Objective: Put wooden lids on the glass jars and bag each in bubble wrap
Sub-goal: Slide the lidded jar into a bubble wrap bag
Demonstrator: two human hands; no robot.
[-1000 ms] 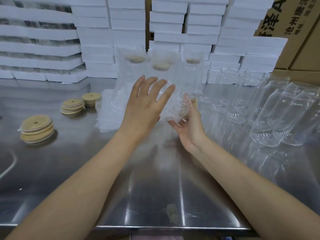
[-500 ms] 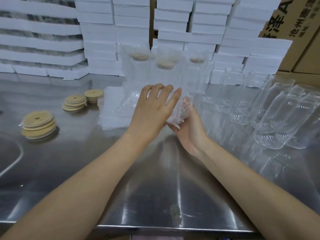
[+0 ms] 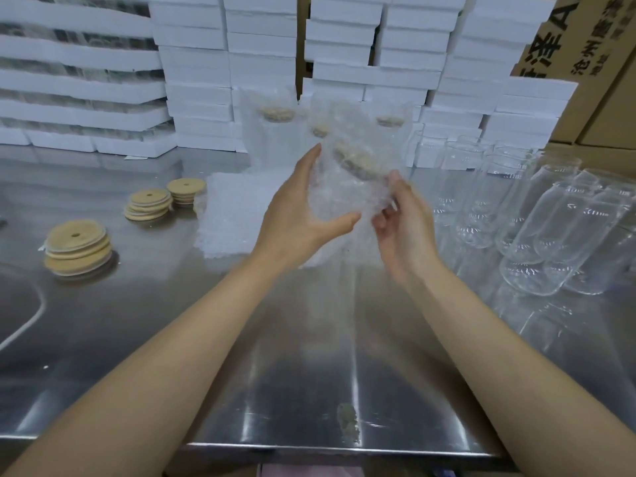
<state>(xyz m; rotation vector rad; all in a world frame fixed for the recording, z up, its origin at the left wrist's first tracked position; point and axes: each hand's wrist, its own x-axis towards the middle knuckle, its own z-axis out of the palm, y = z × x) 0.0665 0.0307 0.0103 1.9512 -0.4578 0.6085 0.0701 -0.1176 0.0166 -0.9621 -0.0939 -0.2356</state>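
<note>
Both hands are up over the middle of the bench (image 3: 309, 373), clamped on one bagged jar (image 3: 344, 197) that is held clear of the surface & tilted, lid end up and away from the person. The left hand (image 3: 299, 218) wraps the jar's left side, w/ the thumb under the near end & the fingers running up the far-left side. The right hand (image 3: 406, 225) holds the right side w/ fingers curled into the bubble wrap; can't tell if it grips glass or only wrap. A wooden lid (image 3: 354, 161) shows blurred through the wrap at the jar's top.

On the left of the bench sit three stacks of spare lids: a big one near (image 3: 79, 246), a middle one (image 3: 148, 204) & a small one further back (image 3: 187, 189). Just right of them lies a flat pile of bubble bags (image 3: 230, 215), partly behind the left hand.

At the far side, three more wrapped jars (image 3: 275, 125) stand upright, lids on, in front of stacked white foam boxes (image 3: 261, 46). On the right are the bare glass jars (image 3: 550, 228): the far ones upright, the nearer ones lying on their sides & touching. Cardboard cartons (image 3: 592, 46) w/ printed characters stand far right. A white cord (image 3: 31, 321) curves along the near-left of the bench
</note>
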